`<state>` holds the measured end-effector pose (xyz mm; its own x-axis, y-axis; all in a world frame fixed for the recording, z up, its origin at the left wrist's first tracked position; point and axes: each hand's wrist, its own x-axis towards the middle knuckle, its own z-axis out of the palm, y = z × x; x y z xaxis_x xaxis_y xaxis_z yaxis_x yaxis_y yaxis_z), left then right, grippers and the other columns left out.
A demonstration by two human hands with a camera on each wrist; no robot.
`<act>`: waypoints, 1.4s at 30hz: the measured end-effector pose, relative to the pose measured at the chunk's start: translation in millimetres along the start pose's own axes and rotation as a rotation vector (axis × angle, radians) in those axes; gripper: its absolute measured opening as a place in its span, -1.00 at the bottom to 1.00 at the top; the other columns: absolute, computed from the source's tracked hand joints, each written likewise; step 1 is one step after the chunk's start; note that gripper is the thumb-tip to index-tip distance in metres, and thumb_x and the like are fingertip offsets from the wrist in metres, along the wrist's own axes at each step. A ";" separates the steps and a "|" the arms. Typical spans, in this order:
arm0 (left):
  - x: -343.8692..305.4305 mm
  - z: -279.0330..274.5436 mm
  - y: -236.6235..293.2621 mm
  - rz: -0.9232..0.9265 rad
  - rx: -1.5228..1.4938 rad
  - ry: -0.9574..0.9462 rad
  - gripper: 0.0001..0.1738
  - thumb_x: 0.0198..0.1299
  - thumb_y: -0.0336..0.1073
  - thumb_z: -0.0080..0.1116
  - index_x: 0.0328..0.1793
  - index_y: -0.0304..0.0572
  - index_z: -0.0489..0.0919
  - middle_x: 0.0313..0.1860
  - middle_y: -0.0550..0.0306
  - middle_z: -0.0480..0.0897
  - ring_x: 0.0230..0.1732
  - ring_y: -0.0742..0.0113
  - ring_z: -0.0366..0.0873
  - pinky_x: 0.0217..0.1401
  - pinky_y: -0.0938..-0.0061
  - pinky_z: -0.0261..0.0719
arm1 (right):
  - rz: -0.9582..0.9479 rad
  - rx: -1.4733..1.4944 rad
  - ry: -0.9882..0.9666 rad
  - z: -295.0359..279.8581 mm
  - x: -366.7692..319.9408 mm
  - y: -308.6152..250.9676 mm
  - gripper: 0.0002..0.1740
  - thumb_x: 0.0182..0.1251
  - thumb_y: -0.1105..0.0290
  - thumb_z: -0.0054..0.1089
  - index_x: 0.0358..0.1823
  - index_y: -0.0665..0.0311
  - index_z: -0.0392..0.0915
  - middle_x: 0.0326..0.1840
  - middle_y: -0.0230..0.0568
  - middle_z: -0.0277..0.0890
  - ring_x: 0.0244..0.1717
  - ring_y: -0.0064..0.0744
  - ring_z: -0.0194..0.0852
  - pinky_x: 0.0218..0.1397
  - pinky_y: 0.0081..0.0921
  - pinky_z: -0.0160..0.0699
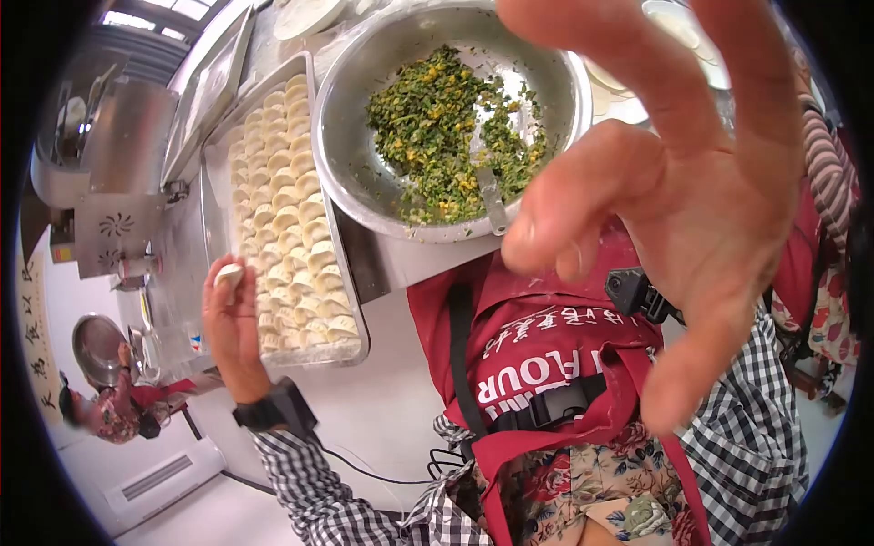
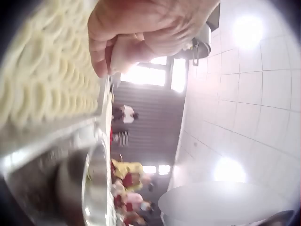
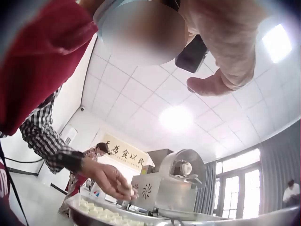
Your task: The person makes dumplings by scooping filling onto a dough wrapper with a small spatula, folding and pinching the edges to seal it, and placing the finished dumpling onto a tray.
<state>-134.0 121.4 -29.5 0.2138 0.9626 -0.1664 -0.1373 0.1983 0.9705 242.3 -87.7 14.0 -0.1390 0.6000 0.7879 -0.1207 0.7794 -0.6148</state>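
Note:
My left hand holds a pale dumpling at its fingertips, above the lower left edge of a metal tray of dumplings in rows. In the left wrist view, the left hand pinches the dumpling beside those rows. The right wrist view also shows the left hand and dumpling over the tray. Large and close to the head camera, my right hand is raised with spread, partly bent fingers and nothing in it. It covers part of the view right of a steel bowl of chopped green and yellow filling.
A clear-handled utensil leans in the bowl. Round wrappers lie beyond the right hand. Metal machines stand at left, and another person is at the lower left. A red apron hangs below the table edge.

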 end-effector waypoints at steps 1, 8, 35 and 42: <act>20.3 -25.2 1.7 0.013 0.047 0.048 -0.67 0.17 -0.50 -0.02 0.08 -0.37 0.40 0.01 -0.01 0.48 0.05 0.22 0.48 0.19 0.35 0.50 | 0.000 -0.016 0.009 -1.7 -0.6 -0.6 0.37 -0.25 0.15 0.57 0.43 0.36 -0.34 0.41 0.28 -0.11 0.09 -0.09 0.44 -0.12 -0.43 0.49; 109.7 -144.7 -15.3 0.094 0.549 0.253 -0.68 0.10 -0.48 0.04 0.02 -0.21 0.47 -0.14 0.17 0.53 -0.17 0.41 0.52 -0.18 0.58 0.57 | 0.026 -0.069 0.011 -13.0 -1.7 11.8 0.35 -0.24 0.15 0.56 0.43 0.36 -0.33 0.41 0.25 -0.11 0.09 -0.09 0.44 -0.12 -0.43 0.48; 143.8 -142.0 -54.7 0.431 1.300 -0.119 -0.64 -0.16 -0.64 -0.20 -0.24 -0.34 0.56 -0.27 -0.02 0.63 -0.17 0.21 0.57 -0.03 0.47 0.47 | -0.152 -0.359 -0.153 -83.0 43.7 31.9 0.30 -0.21 0.14 0.54 0.43 0.35 -0.27 0.42 0.18 -0.07 0.10 -0.09 0.43 -0.10 -0.45 0.47; 131.2 -129.6 -45.2 0.274 1.244 -0.141 -0.65 0.02 -0.58 -0.13 -0.06 -0.36 0.55 -0.16 -0.01 0.63 -0.11 0.25 0.56 0.02 0.47 0.45 | -0.078 -0.266 -0.023 -39.5 14.7 32.9 0.28 -0.21 0.14 0.53 0.43 0.35 -0.25 0.42 0.16 -0.06 0.10 -0.10 0.43 -0.10 -0.45 0.47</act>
<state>-225.1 262.6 -117.8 0.4325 0.9016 0.0093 0.7835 -0.3809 0.4910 275.1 -46.1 6.8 -0.1624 0.5346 0.8293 0.1303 0.8448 -0.5190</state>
